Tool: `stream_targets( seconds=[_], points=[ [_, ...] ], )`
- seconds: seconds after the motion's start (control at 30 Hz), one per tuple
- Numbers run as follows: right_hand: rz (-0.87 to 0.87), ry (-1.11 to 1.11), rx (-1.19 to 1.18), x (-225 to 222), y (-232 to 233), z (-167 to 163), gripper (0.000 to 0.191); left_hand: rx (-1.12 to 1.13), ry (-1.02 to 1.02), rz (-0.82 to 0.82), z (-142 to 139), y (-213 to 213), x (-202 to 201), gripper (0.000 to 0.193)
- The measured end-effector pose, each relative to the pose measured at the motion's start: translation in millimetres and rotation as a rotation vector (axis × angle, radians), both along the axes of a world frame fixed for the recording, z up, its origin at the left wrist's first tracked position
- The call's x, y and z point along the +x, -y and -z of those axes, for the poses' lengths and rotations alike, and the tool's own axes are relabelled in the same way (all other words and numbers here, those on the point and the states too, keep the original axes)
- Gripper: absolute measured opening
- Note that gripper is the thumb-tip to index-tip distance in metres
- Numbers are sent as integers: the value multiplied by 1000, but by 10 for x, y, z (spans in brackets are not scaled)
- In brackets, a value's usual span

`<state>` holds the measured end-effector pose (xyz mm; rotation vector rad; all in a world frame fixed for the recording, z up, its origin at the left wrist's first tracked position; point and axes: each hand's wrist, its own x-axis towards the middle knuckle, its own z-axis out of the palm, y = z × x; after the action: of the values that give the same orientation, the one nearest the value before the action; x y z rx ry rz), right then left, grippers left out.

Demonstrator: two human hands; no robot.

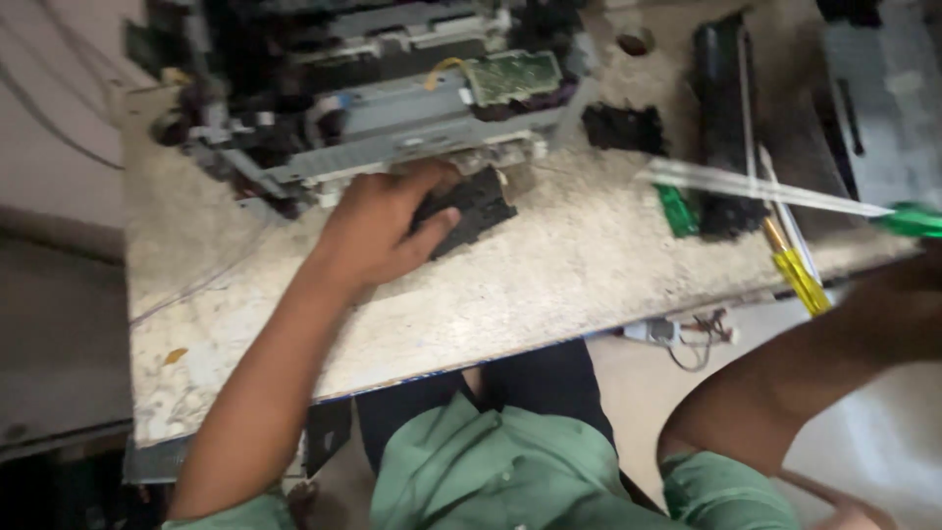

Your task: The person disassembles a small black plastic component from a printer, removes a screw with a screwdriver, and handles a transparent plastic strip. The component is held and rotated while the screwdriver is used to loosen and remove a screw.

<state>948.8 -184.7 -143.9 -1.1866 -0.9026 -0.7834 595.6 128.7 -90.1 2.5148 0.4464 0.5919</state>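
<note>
My left hand (378, 231) rests on a black plastic part (476, 206) that lies on the speckled table (549, 285), right against the front of a stripped-down printer chassis (392, 108). Its fingers press on the part's left end. My right hand (908, 294) is blurred at the frame's right edge. It holds a green-handled screwdriver (913, 221) whose long shaft points left over the table.
A green circuit board (510, 77) sits on top of the chassis. A small black part (623, 128), a long black cartridge (721, 118) and a green piece (677, 211) lie to the right. A yellow-handled screwdriver (800, 275) lies at the table's edge. A grey unit (883, 88) stands at the back right.
</note>
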Motion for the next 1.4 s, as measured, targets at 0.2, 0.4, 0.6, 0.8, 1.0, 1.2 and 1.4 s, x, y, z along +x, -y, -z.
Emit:
stream_targets(
  seconds=[0.2, 0.4, 0.6, 0.8, 1.0, 1.2, 1.4],
  points=[
    [-486, 292, -86, -365, -1373, -310, 25, 2, -10, 41, 63, -158, -71, 32],
    [-768, 286, -272, -810, -2015, -471, 44, -30, -119, 50, 179, -298, -66, 33],
    [-1091, 197, -576, -1139, -2252, -157, 22, -121, -171, 62, 171, -302, -88, 35],
    [-1058, 280, -587, -1098, -2062, -113, 4, -195, -408, 16, 153, -284, -68, 41],
    [-943, 295, -652, -1102, -2025, -169, 7, -164, -394, 27, 150, -254, -45, 40],
    [-931, 352, -655, -1180, -2057, -207, 10, -228, -519, -29, 116, -224, -21, 41],
    [-849, 469, -719, -1190, -2070, -171, 25, -205, -505, 1, 114, -212, -29, 41]
  ],
)
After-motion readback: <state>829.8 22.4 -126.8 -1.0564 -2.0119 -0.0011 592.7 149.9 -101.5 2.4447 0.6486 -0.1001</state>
